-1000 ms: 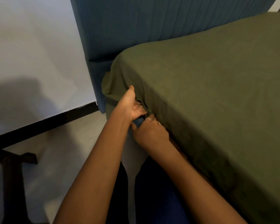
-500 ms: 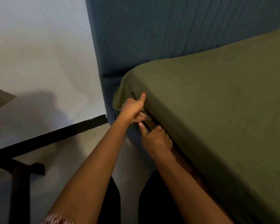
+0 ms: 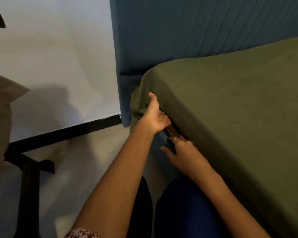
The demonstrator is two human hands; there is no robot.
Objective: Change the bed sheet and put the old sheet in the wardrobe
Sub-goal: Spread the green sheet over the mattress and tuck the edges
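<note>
An olive green sheet (image 3: 230,103) covers the mattress, up against a blue padded headboard (image 3: 179,31). My left hand (image 3: 155,117) is at the mattress corner near the headboard. Its thumb points up along the sheet's side and its fingers curl in under the sheeted mattress edge. My right hand (image 3: 184,153) sits just below and nearer to me, thumb spread out to the left. Its fingertips are hidden under the hanging sheet edge. A strip of brown bed frame (image 3: 171,131) shows between the two hands.
A white wall (image 3: 58,57) with a black skirting strip (image 3: 67,133) stands to the left of the bed. A dark stand with legs (image 3: 29,186) and a beige cloth (image 3: 0,117) fill the left edge. Pale floor (image 3: 84,169) lies between the stand and the bed.
Both hands have slid along the mattress edge toward the headboard corner. My left hand let go of the bunched fold and now reaches under the edge. The brown frame is exposed.
</note>
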